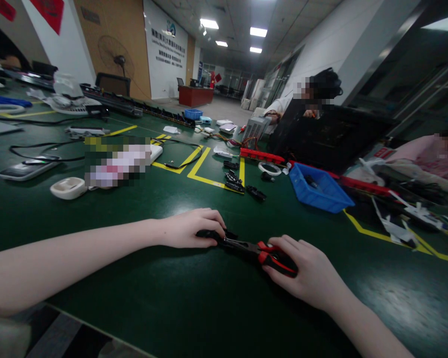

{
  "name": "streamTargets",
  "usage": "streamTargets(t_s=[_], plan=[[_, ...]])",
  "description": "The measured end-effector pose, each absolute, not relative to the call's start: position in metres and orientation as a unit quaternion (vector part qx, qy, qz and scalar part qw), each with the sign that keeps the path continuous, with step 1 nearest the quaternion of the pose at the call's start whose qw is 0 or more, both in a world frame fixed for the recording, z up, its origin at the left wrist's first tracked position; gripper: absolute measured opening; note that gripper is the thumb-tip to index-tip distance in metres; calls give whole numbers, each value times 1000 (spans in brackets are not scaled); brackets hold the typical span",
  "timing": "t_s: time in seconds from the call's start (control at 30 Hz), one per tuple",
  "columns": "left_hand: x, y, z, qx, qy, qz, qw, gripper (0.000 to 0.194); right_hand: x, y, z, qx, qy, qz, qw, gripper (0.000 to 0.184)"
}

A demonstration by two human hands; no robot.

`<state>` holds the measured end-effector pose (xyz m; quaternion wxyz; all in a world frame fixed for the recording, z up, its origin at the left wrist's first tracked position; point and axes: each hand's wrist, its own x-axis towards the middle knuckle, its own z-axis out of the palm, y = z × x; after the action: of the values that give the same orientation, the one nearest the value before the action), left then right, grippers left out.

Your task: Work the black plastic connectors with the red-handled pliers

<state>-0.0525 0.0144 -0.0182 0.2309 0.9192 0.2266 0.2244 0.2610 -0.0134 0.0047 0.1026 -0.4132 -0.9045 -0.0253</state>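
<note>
My right hand (296, 266) is closed around the red and black handles of a pair of needle-nose pliers (250, 247). The jaws point left and meet a small black part (207, 233) that my left hand (194, 228) grips just above the table. My left fingers cover much of this part, so its exact kind does not show. Whether the jaws are clamped on it I cannot tell. Beyond my hands, several similar black pieces (233, 181) lie by the yellow tape, with one more piece (256, 193) a little nearer.
A blue bin (319, 188) with dark parts in it stands to the right. On the left lie a phone-like device (30, 168), a white case (68, 188) and black cables. Other people (429, 159) sit across the green table (134, 288), behind a black panel (328, 132) and red strips.
</note>
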Motion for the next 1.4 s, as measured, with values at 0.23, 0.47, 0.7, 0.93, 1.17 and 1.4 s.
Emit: streamTargets(t_s=[0.23,0.47,0.7,0.93,1.17,1.4], plan=[[-53,12,-17,930,218,220,198,33,257,-15,2,-408,-905,-31,115,34],[-53,12,-17,934,222,203,194,30,259,-15,2,-419,-899,-5,132,34],[-53,12,-18,936,226,200,181,25,264,-13,1,-412,-899,-12,146,38],[-53,13,-18,935,221,205,188,26,267,-12,5,-397,-900,-56,171,39],[-54,14,-19,938,221,198,181,25,265,-13,0,-387,-899,-62,196,42],[-54,14,-19,939,216,200,178,25,262,-15,-2,-379,-901,-71,200,44]])
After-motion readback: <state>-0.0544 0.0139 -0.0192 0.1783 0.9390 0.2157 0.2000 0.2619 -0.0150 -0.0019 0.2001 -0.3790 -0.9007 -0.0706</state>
